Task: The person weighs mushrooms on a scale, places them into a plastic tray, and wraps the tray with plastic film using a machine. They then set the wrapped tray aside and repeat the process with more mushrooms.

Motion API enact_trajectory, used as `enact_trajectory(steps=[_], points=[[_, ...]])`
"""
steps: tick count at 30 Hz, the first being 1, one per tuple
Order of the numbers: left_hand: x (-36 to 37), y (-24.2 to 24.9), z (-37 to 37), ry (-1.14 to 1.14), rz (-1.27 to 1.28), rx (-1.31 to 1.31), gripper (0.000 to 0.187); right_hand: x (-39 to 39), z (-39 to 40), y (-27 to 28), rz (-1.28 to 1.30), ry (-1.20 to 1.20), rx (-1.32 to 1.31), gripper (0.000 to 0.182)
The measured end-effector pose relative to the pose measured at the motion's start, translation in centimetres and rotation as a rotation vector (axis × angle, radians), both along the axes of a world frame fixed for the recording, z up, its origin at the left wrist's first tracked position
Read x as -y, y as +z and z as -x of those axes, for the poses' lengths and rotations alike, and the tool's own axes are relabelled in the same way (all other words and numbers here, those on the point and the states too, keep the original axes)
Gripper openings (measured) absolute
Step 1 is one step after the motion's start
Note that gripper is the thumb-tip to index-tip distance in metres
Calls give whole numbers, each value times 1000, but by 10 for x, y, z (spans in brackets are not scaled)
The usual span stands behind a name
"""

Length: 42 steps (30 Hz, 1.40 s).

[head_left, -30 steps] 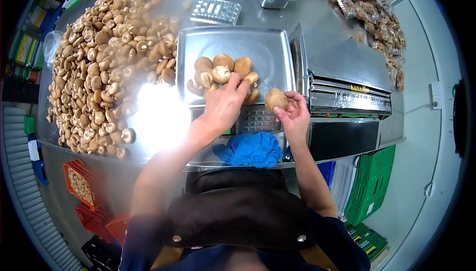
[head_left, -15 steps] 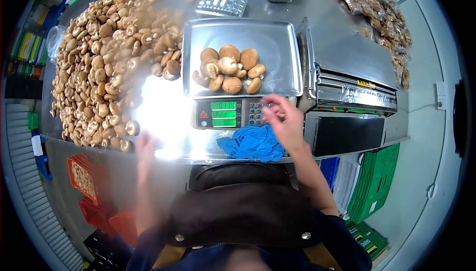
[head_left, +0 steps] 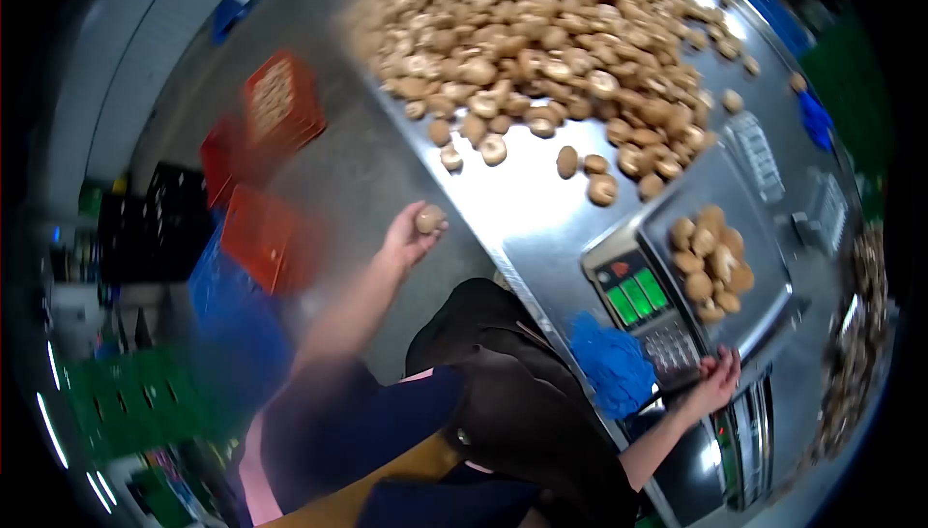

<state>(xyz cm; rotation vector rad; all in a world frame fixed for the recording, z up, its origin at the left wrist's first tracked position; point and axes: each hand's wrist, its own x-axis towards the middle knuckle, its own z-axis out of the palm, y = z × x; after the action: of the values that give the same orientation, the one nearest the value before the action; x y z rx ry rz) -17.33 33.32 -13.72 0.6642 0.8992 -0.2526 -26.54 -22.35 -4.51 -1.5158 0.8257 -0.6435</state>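
My left hand [head_left: 411, 235] is out over the floor beside the table's front edge, fingers wrapped round a brown shiitake mushroom [head_left: 430, 220]. My right hand [head_left: 712, 385] is at the lower corner of the scale [head_left: 638, 298], by its keypad, with loosely bent fingers and nothing seen in them. On the scale's metal tray [head_left: 764, 248] sits a small group of shiitake mushrooms [head_left: 713, 262]. A crumpled blue cloth [head_left: 611, 366] lies against the scale's front. The big mushroom pile [head_left: 551, 40] spreads over the table to the left of the scale.
Clear plastic trays [head_left: 756, 156] stand behind the scale. Bagged mushrooms [head_left: 855, 354] are heaped at the far right, past the wrapping machine [head_left: 749, 431]. On the floor to the left are an orange crate with pale pieces [head_left: 282, 102], another orange crate [head_left: 259, 238] and black crates [head_left: 155, 223].
My view has swung left and tilted. My left hand has moved out past the table edge and now shows a mushroom in it. My right hand remains near the keypad.
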Motion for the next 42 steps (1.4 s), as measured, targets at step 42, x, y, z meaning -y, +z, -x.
enact_trajectory(steps=[42], points=[[350, 141, -124, -1250, -625, 730, 48, 47, -48, 55, 178, 605, -227, 91]])
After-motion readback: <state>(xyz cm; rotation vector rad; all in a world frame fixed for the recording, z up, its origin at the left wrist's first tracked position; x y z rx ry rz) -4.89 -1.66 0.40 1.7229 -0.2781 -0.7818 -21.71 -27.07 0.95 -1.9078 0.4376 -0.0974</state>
